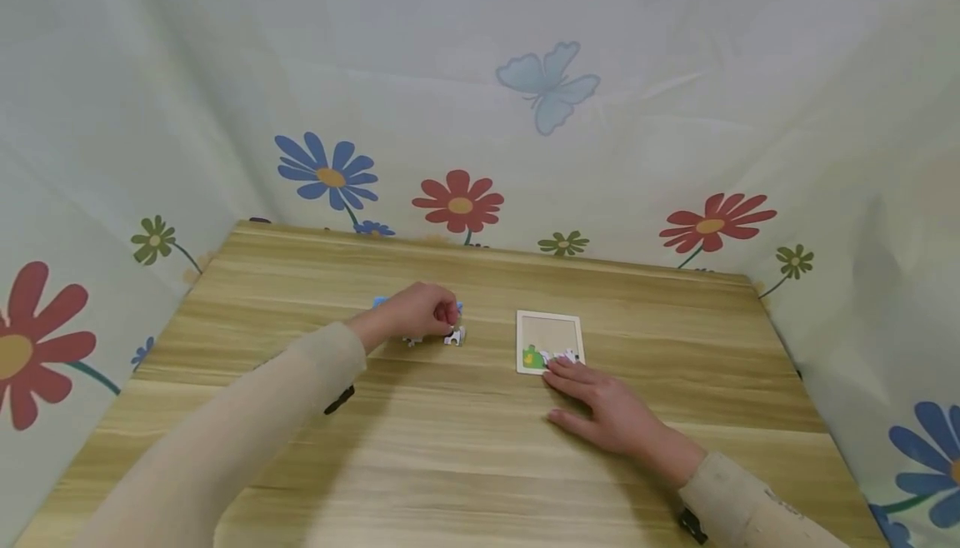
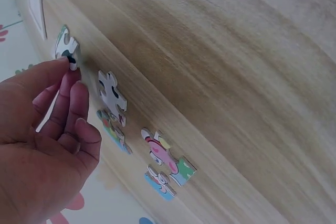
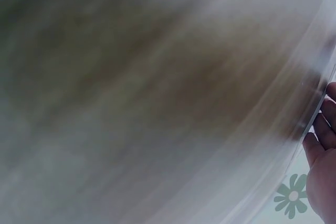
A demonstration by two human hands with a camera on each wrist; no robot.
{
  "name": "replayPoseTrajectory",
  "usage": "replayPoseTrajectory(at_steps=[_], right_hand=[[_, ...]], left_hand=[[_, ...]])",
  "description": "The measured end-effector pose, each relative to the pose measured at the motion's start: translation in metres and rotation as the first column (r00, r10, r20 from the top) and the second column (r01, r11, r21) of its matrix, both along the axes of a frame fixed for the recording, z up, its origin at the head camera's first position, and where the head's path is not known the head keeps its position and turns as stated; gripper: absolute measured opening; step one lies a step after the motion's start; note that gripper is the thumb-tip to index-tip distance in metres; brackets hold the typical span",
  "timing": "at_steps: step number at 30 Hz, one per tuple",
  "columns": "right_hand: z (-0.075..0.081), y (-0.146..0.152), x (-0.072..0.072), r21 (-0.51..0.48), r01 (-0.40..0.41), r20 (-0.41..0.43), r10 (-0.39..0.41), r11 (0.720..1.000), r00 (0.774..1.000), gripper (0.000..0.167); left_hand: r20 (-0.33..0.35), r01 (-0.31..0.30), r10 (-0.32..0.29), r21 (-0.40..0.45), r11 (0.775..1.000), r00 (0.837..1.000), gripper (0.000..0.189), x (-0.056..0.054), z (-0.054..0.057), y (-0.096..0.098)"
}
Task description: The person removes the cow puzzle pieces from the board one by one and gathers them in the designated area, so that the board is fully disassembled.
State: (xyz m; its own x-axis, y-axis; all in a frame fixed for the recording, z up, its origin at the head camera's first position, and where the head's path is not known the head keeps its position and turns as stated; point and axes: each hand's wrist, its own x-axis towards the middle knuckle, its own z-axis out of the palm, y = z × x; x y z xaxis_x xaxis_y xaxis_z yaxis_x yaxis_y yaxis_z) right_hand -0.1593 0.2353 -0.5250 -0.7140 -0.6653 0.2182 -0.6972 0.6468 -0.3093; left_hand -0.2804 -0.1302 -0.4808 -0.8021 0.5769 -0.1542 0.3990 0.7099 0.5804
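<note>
My left hand (image 1: 423,311) pinches a white jigsaw puzzle piece (image 2: 68,46) with dark patches between thumb and fingertips, just above the wooden table. Beside it lie more loose pieces: a white one (image 2: 111,97), a colourful one (image 2: 114,131), a pink one (image 2: 161,153) and a blue-edged one (image 2: 159,183). To the right is the puzzle board (image 1: 531,316) with a pale frame; green and white pieces (image 1: 534,356) sit along its near edge. My right hand (image 1: 611,411) rests with fingers extended at the board's near right corner, covering part of those pieces.
The wood-grain table (image 1: 450,465) meets a pale curtain (image 1: 420,98) printed with flowers and a butterfly at the back and sides. A dark strap (image 1: 340,400) hangs under the left sleeve. The right wrist view shows mostly blurred tabletop.
</note>
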Motion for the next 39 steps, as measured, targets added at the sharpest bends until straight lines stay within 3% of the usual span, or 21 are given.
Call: replayPoseTrajectory(at_steps=[18,32,39], right_hand=[[-0.0014,0.0008,0.0008,0.001,0.010,-0.008,-0.010,1.000,1.000,0.060],[-0.0014,0.0009,0.0004,-0.003,0.004,-0.006,-0.004,1.000,1.000,0.060],[-0.0012,0.0009,0.0000,-0.004,0.001,-0.011,-0.001,1.000,1.000,0.059]], left_hand=[[-0.098,0.027,-0.033,-0.058,0.998,0.995,0.009,0.0043,0.0009,-0.0010],[-0.127,0.031,-0.045,-0.107,0.994,0.991,0.007,0.0064,0.0016,-0.0020],[-0.125,0.007,-0.021,-0.117,0.993,0.992,0.015,0.0105,-0.0001,-0.0050]])
